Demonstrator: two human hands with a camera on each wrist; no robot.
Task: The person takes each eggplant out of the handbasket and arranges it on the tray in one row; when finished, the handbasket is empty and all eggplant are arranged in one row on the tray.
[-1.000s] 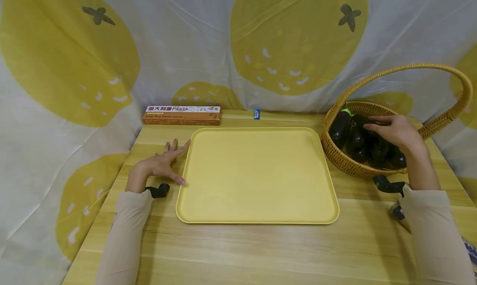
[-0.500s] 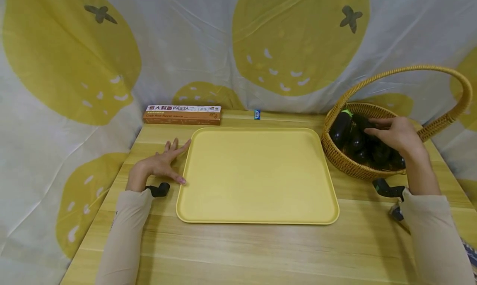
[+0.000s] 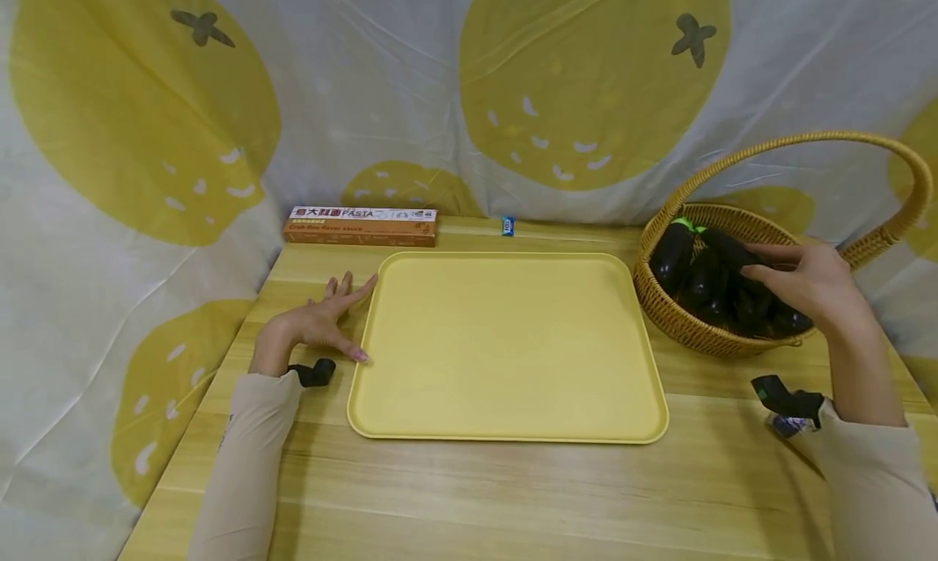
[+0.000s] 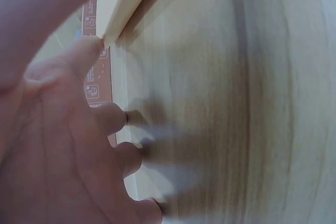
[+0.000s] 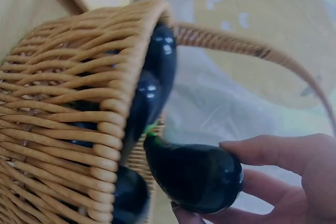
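Spread fingers of my left hand (image 3: 315, 323) touch the left edge of a yellow tray (image 3: 506, 349), with thumb and index finger at its rim. In the left wrist view the other fingertips are at the wooden tabletop (image 4: 220, 108). At the right, my right hand (image 3: 822, 282) pinches the rounded end of a dark purple eggplant (image 5: 191, 177) between thumb and fingers. Its green stem end points into a wicker basket (image 3: 677, 325), where several other eggplants (image 3: 670, 256) lie. The held eggplant is partly above the basket's rim.
A pasta box (image 3: 359, 227) lies along the back left, and a small blue packet (image 3: 508, 225) sits behind the tray. The basket's tall handle (image 3: 799, 140) arches over it. Lemon-print cloth (image 3: 381, 81) hangs behind the table. A partly hidden dark packet (image 3: 787, 427) lies by the right wrist.
My right hand has moved slightly right and toward me, drawing the eggplant up out of the pile so more of it shows. My left hand has stayed at the tray.
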